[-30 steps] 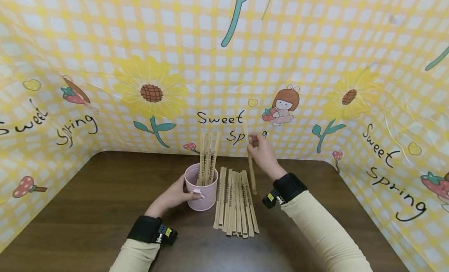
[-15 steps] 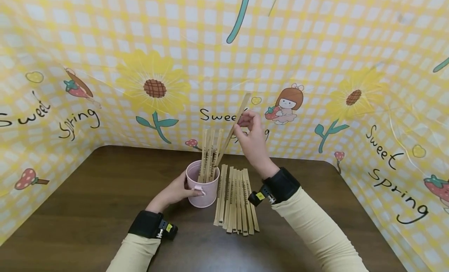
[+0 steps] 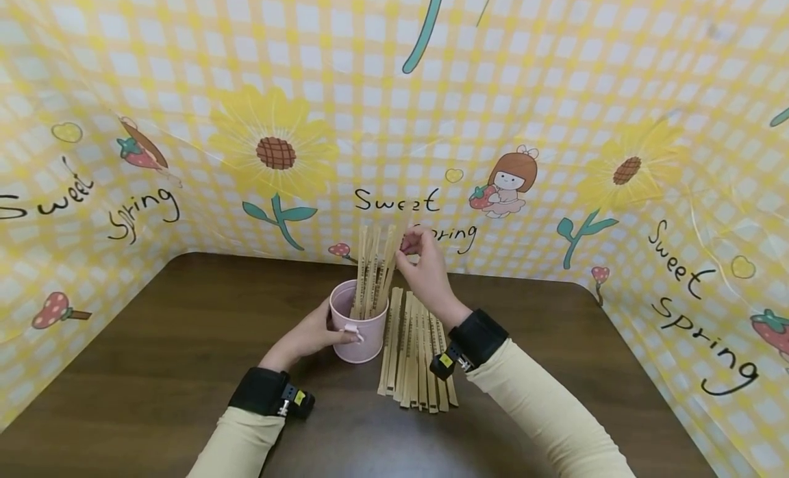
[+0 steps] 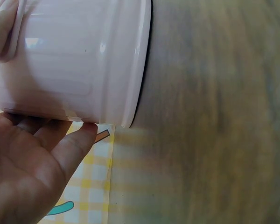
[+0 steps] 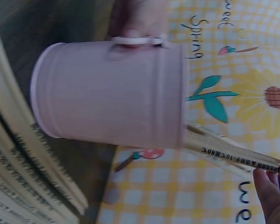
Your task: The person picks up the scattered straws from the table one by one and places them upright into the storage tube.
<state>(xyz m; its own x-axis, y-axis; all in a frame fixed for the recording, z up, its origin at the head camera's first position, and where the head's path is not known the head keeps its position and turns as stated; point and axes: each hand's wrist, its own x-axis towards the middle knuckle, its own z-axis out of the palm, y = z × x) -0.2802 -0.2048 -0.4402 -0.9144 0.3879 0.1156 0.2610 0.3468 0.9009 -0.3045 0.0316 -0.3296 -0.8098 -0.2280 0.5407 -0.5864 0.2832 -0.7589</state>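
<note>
The right hand [image 3: 425, 269] pinches a stick [image 3: 390, 262] by its top end, apparently already in the cup [image 3: 359, 324]; the left hand [image 3: 308, 337] grips the cup. Sticks look light, stiff and thin, best pinched near one end.

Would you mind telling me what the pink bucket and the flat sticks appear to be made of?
The pink bucket looks like painted sheet metal, possibly plastic: a smooth semi-gloss wall with soft highlights, a rolled rim and raised ridges. The flat sticks look like unfinished pale wood or bamboo: matte tan strips with black printed markings. The right hand pinches one standing in the bucket.
</note>
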